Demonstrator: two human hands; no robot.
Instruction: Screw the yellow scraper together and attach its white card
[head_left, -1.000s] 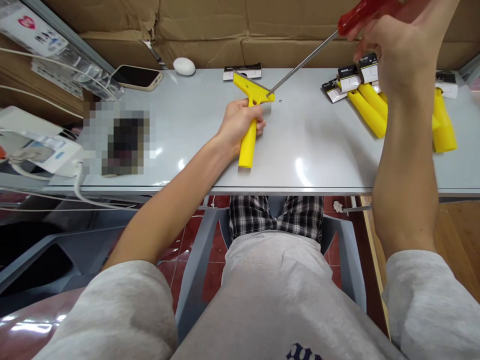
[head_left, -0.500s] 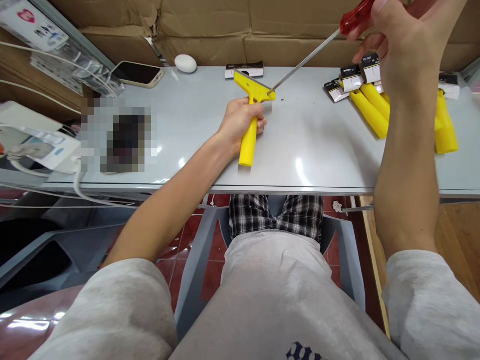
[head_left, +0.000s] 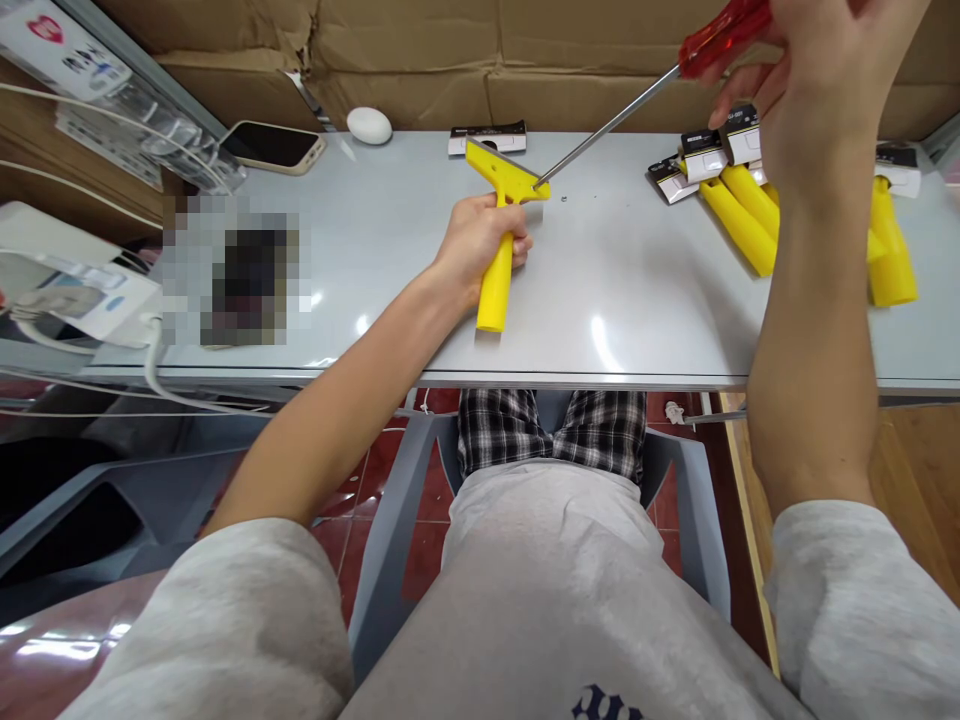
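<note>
My left hand (head_left: 480, 240) is wrapped round the handle of a yellow scraper (head_left: 493, 290), just below its wide head. The scraper's head points away from me, with a grey blade edge along its upper side. Up at the right, my right hand (head_left: 817, 70) grips the red handle of a screwdriver (head_left: 607, 128). Its long metal shaft slants down to the left, and the tip meets the right part of the scraper head. A tiny dark piece (head_left: 564, 199) lies on the table beside that head. Behind it sits a black-and-white packaged piece (head_left: 487, 138).
Several yellow scrapers (head_left: 742, 220) with black-and-white sleeves lie at the right, partly behind my right forearm. A phone (head_left: 274, 147) and a white oval object (head_left: 369, 126) are at the back left. Cardboard (head_left: 405, 50) stands along the table's rear; white cables (head_left: 154, 370) hang at the left.
The red screwdriver handle has turned slightly in my right hand, whose fingers have shifted. The tip stays on the scraper head, and my left hand keeps its hold.
</note>
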